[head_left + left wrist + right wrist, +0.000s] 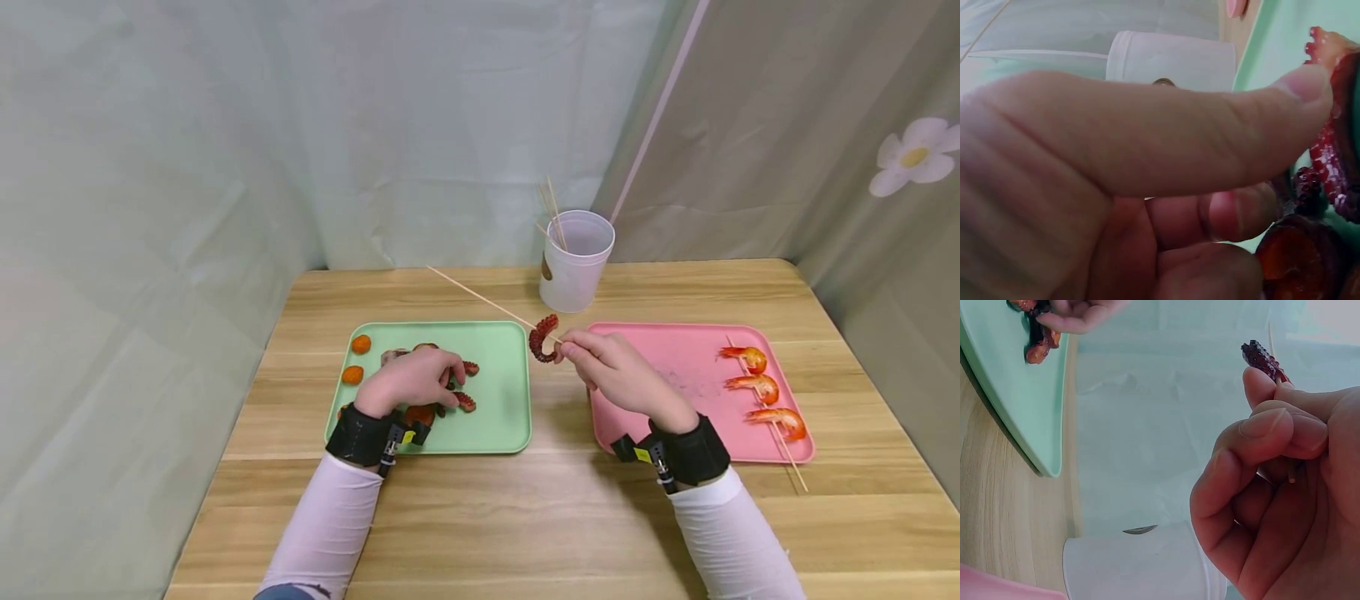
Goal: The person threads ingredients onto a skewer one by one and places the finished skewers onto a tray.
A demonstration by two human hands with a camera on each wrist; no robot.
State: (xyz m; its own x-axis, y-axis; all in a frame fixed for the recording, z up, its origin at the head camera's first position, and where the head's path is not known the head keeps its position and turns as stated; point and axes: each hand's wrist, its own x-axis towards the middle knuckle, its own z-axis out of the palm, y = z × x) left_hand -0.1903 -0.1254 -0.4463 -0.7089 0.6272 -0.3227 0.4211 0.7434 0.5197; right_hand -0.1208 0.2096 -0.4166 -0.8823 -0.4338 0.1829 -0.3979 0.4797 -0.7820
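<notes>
My right hand (pixel 611 367) pinches a thin wooden skewer (pixel 480 296) near its lower end, over the gap between the trays. A curled red octopus tentacle (pixel 537 340) is threaded on it, close to the fingertips; the bare stick slants up to the left. My left hand (pixel 416 379) reaches down over the green tray (pixel 502 425), thumb and fingers apart. Its thumb tip lies against a tentacle (pixel 1335 137) in the left wrist view. Another tentacle (pixel 471 367) shows past the fingertips, and the hand hides part of the food heap.
Orange balls (pixel 352 375) line the green tray's left side. On the pink tray (pixel 697 442) at the right lies a skewer with three shrimp (pixel 757 387), its end past the tray's front rim. A white bucket (pixel 573 279) with several skewers stands behind, near the curtain.
</notes>
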